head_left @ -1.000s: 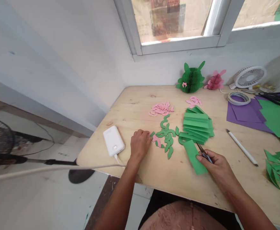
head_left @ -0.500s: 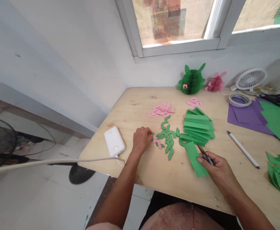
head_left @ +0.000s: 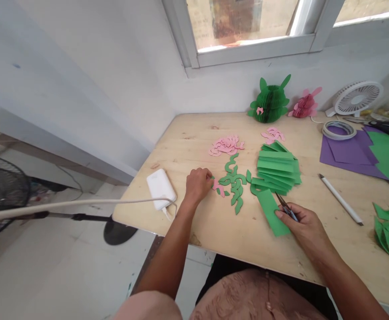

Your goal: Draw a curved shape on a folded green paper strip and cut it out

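My left hand [head_left: 199, 184] rests on the table with its fingers curled together beside a small pink paper cutout [head_left: 218, 188] and small green bits. What its fingertips pinch, if anything, is hidden. My right hand [head_left: 302, 222] is closed around a pair of scissors [head_left: 286, 207], blades pointing away toward the upper left. Under its thumb lies a green paper strip [head_left: 271, 213]. Wavy green paper cutouts [head_left: 237, 186] form a pile between my hands. Beyond the strip, a stack of folded green paper [head_left: 277, 169] fans out.
Pink cutouts [head_left: 226, 146] lie farther back. Green [head_left: 270, 103] and pink [head_left: 304, 104] honeycomb paper figures stand by the wall near a white fan [head_left: 357, 98]. A white power bank [head_left: 161, 189] with a cable sits left; a white pen [head_left: 341, 199], tape roll [head_left: 339, 130] and purple paper [head_left: 349, 149] lie right.
The view has tilted downward a little, so the table sits higher in the picture. Both hands keep nearly the same places and grips.
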Motion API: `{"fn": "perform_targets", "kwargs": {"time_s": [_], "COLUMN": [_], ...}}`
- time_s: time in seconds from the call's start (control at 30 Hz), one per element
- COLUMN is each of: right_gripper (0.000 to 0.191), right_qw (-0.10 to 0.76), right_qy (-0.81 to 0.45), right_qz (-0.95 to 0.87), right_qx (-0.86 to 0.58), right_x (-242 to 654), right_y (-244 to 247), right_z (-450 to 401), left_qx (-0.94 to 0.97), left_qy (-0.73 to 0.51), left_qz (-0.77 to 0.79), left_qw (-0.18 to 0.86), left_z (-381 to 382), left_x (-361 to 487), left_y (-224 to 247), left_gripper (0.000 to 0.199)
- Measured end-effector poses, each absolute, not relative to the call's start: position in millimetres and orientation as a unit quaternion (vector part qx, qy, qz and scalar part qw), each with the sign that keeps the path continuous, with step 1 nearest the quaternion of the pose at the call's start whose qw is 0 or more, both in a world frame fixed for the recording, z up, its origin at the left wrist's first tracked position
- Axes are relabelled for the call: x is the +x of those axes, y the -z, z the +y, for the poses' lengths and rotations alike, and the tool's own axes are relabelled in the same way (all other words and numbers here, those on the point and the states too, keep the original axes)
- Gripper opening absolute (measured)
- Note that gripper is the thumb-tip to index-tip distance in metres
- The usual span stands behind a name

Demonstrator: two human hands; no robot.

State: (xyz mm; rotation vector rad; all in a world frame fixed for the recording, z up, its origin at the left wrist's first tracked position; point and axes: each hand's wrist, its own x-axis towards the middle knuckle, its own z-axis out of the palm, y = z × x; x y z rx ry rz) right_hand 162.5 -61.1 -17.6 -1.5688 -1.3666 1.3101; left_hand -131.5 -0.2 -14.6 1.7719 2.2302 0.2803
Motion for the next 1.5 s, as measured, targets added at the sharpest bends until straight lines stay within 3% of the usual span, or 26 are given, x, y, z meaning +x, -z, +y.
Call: {"fn": "perform_targets", "kwargs": {"time_s": [0.4,0.97,1.3,1.5], "right_gripper": [0.041,0.032,0.032,0.034], "right_qw": [0.342,0.341,0.347,0.351], "right_qy": [-0.504,-0.51,-0.51,-0.506], "right_qz": [-0.52,-0.52,-0.52,-0.521], "right_qx": [-0.599,-0.594,-0.591,-0.591], "right_x": [162.7,162.5,161.4,160.1], "right_y": [17.0,18.9,18.1,16.4], "right_z": [-62.2,-61.6,-60.9,-61.2], "left_qx": [0.604,0.582,0.534,0.55], "left_qy": [-0.136,-0.319,-0.445,-0.418], "left_qz": [0.765,0.684,0.645,0.576], "left_qw": [0.177,0.303,0.317,0.438], "left_z": [0.5,14.2,28.8,2.8], "left_x": [-131.6,-136.6,-144.2,-128.6], "left_y": [12.0,-11.2,-17.1,-24.2], "left_gripper": [0.017,0.005,0.017,0.029]}}
